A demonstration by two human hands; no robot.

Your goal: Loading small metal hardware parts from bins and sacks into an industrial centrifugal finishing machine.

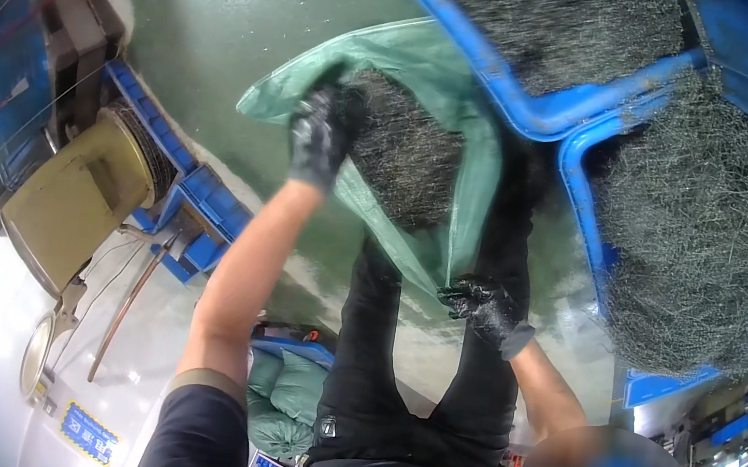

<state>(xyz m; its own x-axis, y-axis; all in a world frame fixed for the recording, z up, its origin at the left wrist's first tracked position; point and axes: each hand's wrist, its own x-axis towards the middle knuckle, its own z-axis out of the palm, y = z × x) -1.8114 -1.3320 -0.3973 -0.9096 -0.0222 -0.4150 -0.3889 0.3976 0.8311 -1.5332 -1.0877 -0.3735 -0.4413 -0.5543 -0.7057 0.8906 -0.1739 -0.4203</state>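
Before black trousers [372, 341], a gloved right hand [485, 310] pinches the near corner of a green bag [476, 186] between closed fingers, apparently steadying it; the next move seems to call for an even hold. Its mouth, dark bits [405, 160] inside, opens ahead and left of that hand, beside the blurred left hand [321, 132], whose grip cannot be told. Beyond stand blue bins [548, 121].

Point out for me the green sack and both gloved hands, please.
Green sack [477, 180], head view: right side wall.
Left hand [324, 128], head view: its gloved middle.
Right hand [487, 312], head view: its gloved middle.
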